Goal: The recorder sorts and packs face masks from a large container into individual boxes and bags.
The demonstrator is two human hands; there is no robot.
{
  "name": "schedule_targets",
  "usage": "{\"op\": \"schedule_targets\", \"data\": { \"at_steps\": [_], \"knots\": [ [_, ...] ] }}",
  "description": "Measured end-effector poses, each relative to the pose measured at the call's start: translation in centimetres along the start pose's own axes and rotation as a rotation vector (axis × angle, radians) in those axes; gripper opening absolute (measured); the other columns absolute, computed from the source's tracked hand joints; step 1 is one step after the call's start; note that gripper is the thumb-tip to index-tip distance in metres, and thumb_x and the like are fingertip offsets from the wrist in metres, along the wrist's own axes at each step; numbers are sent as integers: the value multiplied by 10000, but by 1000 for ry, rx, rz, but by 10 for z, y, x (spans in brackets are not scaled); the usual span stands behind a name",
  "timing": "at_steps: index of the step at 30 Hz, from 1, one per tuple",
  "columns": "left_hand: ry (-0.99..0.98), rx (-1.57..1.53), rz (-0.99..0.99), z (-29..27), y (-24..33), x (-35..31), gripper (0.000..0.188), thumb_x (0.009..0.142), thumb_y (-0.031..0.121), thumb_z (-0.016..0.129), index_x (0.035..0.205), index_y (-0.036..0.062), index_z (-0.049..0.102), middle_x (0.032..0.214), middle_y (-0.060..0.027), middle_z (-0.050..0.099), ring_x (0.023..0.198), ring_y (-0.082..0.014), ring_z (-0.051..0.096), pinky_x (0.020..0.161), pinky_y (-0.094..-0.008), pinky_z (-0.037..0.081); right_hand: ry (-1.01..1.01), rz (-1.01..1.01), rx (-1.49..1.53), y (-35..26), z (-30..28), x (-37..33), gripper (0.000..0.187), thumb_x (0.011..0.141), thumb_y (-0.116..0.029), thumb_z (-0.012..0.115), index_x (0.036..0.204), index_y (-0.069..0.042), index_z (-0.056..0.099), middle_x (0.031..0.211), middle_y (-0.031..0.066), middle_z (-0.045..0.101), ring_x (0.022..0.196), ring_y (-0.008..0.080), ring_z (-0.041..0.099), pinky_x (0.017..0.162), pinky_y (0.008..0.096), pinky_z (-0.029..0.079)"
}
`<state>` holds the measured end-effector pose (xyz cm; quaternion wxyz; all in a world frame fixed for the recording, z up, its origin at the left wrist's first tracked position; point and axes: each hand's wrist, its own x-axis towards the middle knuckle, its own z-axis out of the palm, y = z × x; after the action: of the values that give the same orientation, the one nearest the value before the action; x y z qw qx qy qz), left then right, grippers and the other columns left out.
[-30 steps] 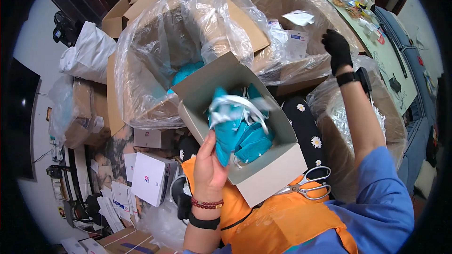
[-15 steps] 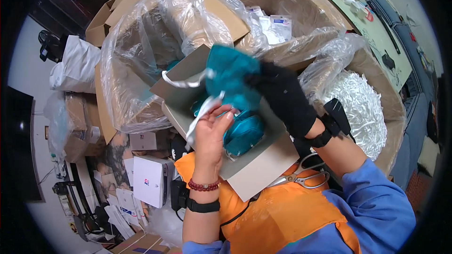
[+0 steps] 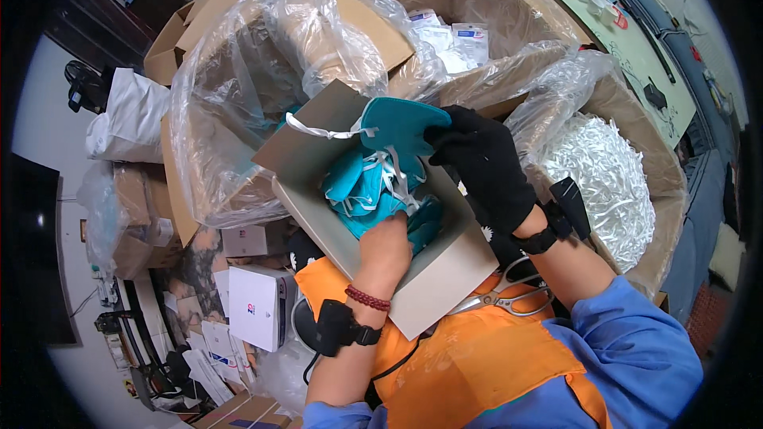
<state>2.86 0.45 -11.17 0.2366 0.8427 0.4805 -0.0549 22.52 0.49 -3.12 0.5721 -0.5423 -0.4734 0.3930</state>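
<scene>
My right hand (image 3: 486,160), in a black glove, pinches the edge of a teal face mask (image 3: 401,122) with white straps. This mask is held up above the far side of an open cardboard box (image 3: 441,295) on my lap. Inside lies a pile of similar teal masks (image 3: 347,176) with tangled white straps. My left hand (image 3: 387,248), bare, reaches down into the box against the pile. Its fingers are mostly hidden there, so their grip does not show.
Scissors (image 3: 499,299) lie on my orange apron beside the box. At right stands a plastic-lined carton of white strips (image 3: 608,187). More lined cartons stand ahead, one holding white packets (image 3: 469,41). White boxes (image 3: 254,308) lie at lower left.
My left hand has gone from the raised mask's strap down into the box. The mask in my right hand has shifted slightly right and tilted, uncovering more of the pile.
</scene>
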Motion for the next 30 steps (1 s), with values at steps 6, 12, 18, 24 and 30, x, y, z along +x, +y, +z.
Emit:
{"op": "schedule_targets", "data": {
  "at_steps": [6,12,18,24,30],
  "knots": [
    [250,-289,-99,-51,-2,-24,273,771,95,735,1017,14,651,981,-167,692,863,-315,673,749,-388,525,93,-64,-122,3,-6,4,262,870,-44,595,1121,22,634,950,79,678,788,118,632,698,260,517],
    [404,-1301,-81,-73,-24,-56,321,827,55,725,1123,9,609,1043,-39,640,950,-112,595,861,-247,465,141,-89,-344,5,-10,-4,233,912,-90,616,1126,0,638,890,63,677,726,112,620,681,262,514],
    [497,-1664,14,-66,-23,-57,427,875,42,697,1255,16,504,1113,-58,585,1006,-130,567,917,-260,454,-172,-201,-528,17,-4,-15,197,852,-127,668,984,19,677,796,140,680,718,192,671,613,312,505],
    [723,-1471,-2,-52,-27,-54,353,895,75,697,1177,26,489,1190,-101,545,1069,-162,532,951,-273,430,-176,-102,-669,-18,14,-31,323,707,-273,788,856,1,704,720,167,617,709,327,595,648,439,457],
    [804,-1034,23,-47,-15,-55,365,840,91,746,1124,40,521,1149,-137,566,1089,-204,544,973,-314,427,-101,-408,-775,-15,37,-58,244,751,-235,756,883,-47,672,754,170,551,769,369,542,648,455,421]
  ]
}}
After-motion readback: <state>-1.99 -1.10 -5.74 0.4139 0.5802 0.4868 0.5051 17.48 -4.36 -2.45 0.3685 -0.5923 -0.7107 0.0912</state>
